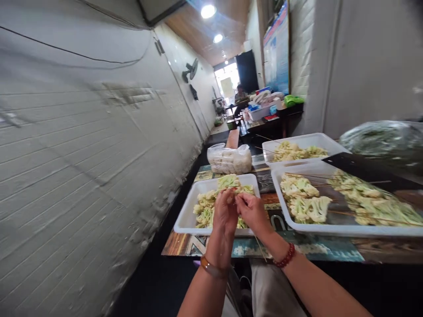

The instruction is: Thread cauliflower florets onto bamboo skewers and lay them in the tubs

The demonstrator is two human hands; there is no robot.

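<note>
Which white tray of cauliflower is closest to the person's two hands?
The leftmost tray: the left hand and right hand are over it, while the front-right tray and back-right tray sit apart from both hands.

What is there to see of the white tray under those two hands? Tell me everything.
The white tray is shallow, roughly rectangular with rounded corners, and looks like plastic. It rests upright on the patterned tabletop, near its front edge. Inside lie pale cauliflower pieces with greenish stems. The left hand and right hand are over it, hiding part of the contents and near rim; whether they touch it is unclear.
</note>
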